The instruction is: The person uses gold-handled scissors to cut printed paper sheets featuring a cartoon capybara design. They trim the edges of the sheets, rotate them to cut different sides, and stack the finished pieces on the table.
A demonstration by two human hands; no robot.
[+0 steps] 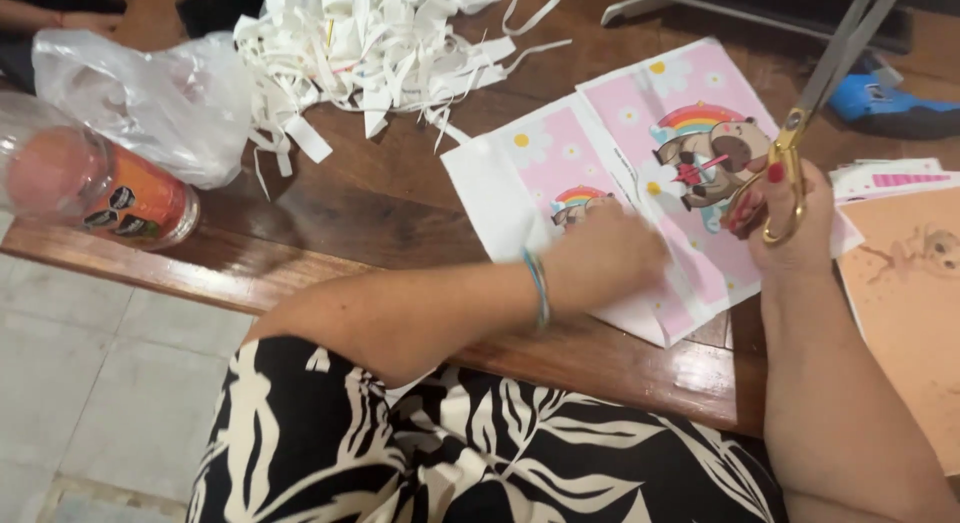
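Observation:
My left hand (608, 255) lies flat on a pink printed sheet (560, 153) with a cartoon animal and rainbow, pressing its near edge to the wooden table (380, 203). A thin blue band circles that wrist. My right hand (790, 218) grips gold-handled scissors (795, 133), fingers through the loops, blades pointing up and away to the far right. A second pink printed sheet (690, 93) lies just beyond, partly under the scissors hand.
A heap of white paper strips (370, 43) sits at the far middle. A clear plastic bag (150, 93) and an orange-labelled bottle (120, 198) lie at the left edge. Tan paper (905, 303) and more printed sheets (885, 175) lie at right.

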